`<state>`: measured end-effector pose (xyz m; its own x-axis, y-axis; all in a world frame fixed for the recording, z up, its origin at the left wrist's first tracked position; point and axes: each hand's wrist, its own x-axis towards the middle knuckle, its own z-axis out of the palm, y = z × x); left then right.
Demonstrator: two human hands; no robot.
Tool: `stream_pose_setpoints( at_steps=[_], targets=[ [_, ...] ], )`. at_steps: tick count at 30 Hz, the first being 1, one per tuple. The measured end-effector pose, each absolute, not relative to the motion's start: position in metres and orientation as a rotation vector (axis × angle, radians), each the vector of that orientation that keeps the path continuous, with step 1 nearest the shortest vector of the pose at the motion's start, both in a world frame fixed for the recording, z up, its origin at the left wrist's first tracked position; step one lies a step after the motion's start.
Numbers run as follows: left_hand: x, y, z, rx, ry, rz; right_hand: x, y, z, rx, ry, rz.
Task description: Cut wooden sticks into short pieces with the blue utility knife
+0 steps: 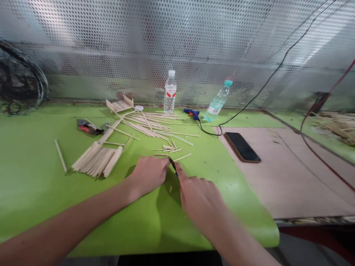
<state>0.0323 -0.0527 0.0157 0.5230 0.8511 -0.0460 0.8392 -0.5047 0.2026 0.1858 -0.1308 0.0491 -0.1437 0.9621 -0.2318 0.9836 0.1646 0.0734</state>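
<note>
My right hand (pixel 201 194) is closed round a small knife (pixel 172 163) with a dark blade, its index finger stretched along the tool; a bit of blue shows under that finger. Close beside the blade, my left hand (pixel 151 171) has its fingers curled down against the table, pinching a thin wooden stick (pixel 183 157) whose free end points right past the blade. The left fingertips are mostly hidden. Just beyond both hands lie several short cut sticks (pixel 170 147). Left of them rests a chair-like frame of glued sticks with a slatted panel (pixel 95 159).
Long loose sticks (pixel 149 123) spread behind, near a second stick panel (pixel 122 105). Pliers (pixel 88 126) lie left. Two bottles (pixel 170 94) (pixel 217 102) and a blue glue gun (pixel 192 113) with a black cord stand along the mesh wall. A phone (pixel 242 147) lies right.
</note>
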Motion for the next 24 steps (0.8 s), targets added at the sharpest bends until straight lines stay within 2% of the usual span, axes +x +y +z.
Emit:
stream_pose_setpoints(
  at_steps=[7, 24],
  targets=[
    [0.034, -0.052, 0.014, 2.577, 1.421, 0.111, 0.180, -0.130, 0.054, 1.916, 2.167, -0.243],
    [0.033, -0.051, 0.016, 2.590, 1.408, 0.109, 0.180, -0.129, 0.055, 1.912, 2.253, -0.232]
  ],
)
